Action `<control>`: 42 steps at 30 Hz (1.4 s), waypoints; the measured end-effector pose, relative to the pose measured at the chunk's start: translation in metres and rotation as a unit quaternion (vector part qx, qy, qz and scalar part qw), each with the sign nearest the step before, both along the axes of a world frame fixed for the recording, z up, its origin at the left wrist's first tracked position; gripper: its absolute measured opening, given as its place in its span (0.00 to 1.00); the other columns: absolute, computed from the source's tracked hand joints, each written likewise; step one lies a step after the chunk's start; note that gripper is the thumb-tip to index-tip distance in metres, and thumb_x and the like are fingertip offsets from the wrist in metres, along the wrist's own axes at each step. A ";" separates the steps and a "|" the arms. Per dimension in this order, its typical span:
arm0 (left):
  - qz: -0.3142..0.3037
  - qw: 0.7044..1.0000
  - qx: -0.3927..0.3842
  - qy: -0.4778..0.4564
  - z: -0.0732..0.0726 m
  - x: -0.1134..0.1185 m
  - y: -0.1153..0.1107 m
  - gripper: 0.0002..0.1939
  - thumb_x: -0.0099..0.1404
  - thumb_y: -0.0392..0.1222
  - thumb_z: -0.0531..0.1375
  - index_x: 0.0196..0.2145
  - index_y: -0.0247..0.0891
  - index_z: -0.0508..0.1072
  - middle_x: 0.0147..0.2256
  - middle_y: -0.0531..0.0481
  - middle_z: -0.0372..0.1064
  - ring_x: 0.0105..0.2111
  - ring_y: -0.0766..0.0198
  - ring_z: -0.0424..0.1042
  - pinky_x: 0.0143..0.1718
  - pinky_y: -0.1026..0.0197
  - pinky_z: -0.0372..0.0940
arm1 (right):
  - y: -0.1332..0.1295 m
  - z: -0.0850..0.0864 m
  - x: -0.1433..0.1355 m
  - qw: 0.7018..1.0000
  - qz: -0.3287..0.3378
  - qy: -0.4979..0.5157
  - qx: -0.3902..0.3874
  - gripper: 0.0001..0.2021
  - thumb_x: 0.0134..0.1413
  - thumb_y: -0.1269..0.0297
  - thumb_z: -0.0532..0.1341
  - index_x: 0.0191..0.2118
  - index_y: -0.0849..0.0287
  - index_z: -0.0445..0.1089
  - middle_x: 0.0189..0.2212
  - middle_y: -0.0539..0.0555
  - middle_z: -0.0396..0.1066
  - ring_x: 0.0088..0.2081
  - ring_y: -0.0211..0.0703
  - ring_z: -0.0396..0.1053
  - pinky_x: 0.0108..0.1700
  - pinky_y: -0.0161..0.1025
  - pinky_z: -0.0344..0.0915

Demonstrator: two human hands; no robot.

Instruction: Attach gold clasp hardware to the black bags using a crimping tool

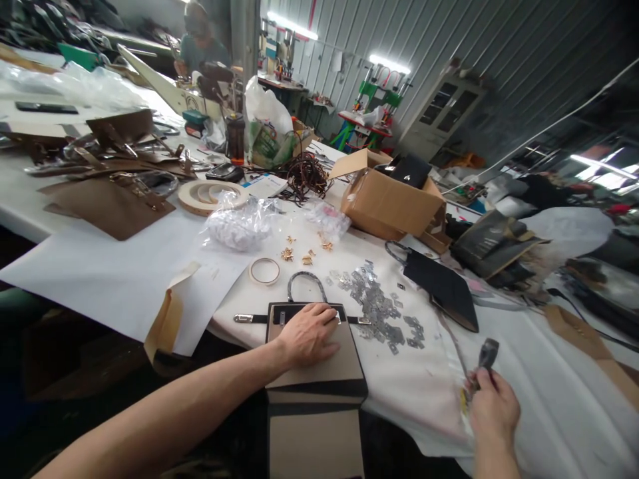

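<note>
My left hand [310, 336] lies with its fingers stretched over an unfinished handbag [319, 422], pressing on its beige inner face. My fingertips are by a small silver metal plate [338, 319] near the bag's top edge. A rounded grey handle [306, 275] stands up from that edge, and dark straps with metal ends stick out on both sides. Off to the right, my right hand [494, 407] is closed around what looks like a hammer [488, 354], its dark head pointing up; blur and my fingers hide part of it.
Loose silver metal plates [377, 306] are heaped right of the bag. Gold-coloured fittings [287, 254] and a tape roll [264, 271] lie beyond it. A black bag [442, 286], an open cardboard box [392, 203] and brown leather pieces [110, 199] surround this area. A person [202, 43] sits far back.
</note>
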State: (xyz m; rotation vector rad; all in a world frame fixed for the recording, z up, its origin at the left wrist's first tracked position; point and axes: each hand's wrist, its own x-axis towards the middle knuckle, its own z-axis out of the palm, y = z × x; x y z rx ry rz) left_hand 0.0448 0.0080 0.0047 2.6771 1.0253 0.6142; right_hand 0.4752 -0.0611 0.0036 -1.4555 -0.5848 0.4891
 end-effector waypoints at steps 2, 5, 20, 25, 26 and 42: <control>-0.003 1.000 -0.005 0.001 0.000 0.002 0.001 0.22 0.71 0.55 0.61 0.54 0.38 0.72 0.56 0.42 0.71 0.60 0.48 0.66 0.63 0.48 0.59 | 0.016 0.013 -0.054 0.992 0.029 0.096 0.076 0.16 0.35 0.58 0.71 0.32 0.54 0.68 0.25 0.45 0.65 0.21 0.35 0.60 0.22 0.34 0.60; -0.004 1.000 -0.010 0.002 -0.001 0.003 0.003 0.22 0.71 0.54 0.61 0.55 0.38 0.72 0.56 0.41 0.71 0.60 0.49 0.65 0.63 0.49 0.59 | 0.042 0.031 -0.146 0.946 0.155 0.236 0.158 0.16 0.48 0.54 0.70 0.33 0.56 0.66 0.23 0.40 0.55 0.18 0.29 0.51 0.20 0.30 0.56; -0.005 1.000 -0.021 -0.004 -0.005 0.005 0.006 0.20 0.70 0.53 0.62 0.51 0.36 0.73 0.54 0.41 0.72 0.60 0.50 0.66 0.63 0.50 0.60 | 0.083 0.003 -0.280 0.949 0.124 0.171 0.232 0.26 0.67 0.60 0.59 0.20 0.56 0.46 0.14 0.39 0.41 0.13 0.28 0.38 0.16 0.32 0.39; -0.015 1.000 -0.028 0.002 -0.007 0.005 0.007 0.17 0.70 0.52 0.62 0.47 0.36 0.73 0.51 0.41 0.73 0.59 0.49 0.67 0.61 0.49 0.62 | 0.099 0.001 -0.285 0.952 0.176 0.146 0.204 0.25 0.62 0.61 0.63 0.21 0.56 0.47 0.14 0.38 0.43 0.13 0.27 0.39 0.16 0.30 0.40; -0.015 0.999 -0.029 0.003 -0.007 0.004 0.007 0.17 0.70 0.53 0.62 0.46 0.36 0.73 0.50 0.41 0.73 0.58 0.49 0.67 0.61 0.49 0.62 | 0.103 0.001 -0.286 0.953 0.189 0.138 0.191 0.25 0.61 0.61 0.64 0.21 0.56 0.47 0.14 0.38 0.43 0.13 0.26 0.39 0.16 0.30 0.40; 0.022 1.000 0.012 0.002 -0.004 0.002 0.005 0.18 0.69 0.57 0.62 0.43 0.39 0.74 0.50 0.42 0.70 0.57 0.47 0.65 0.64 0.45 0.58 | 0.146 0.019 -0.278 0.916 0.352 0.180 0.064 0.26 0.55 0.58 0.69 0.19 0.55 0.50 0.13 0.37 0.43 0.13 0.26 0.37 0.14 0.30 0.37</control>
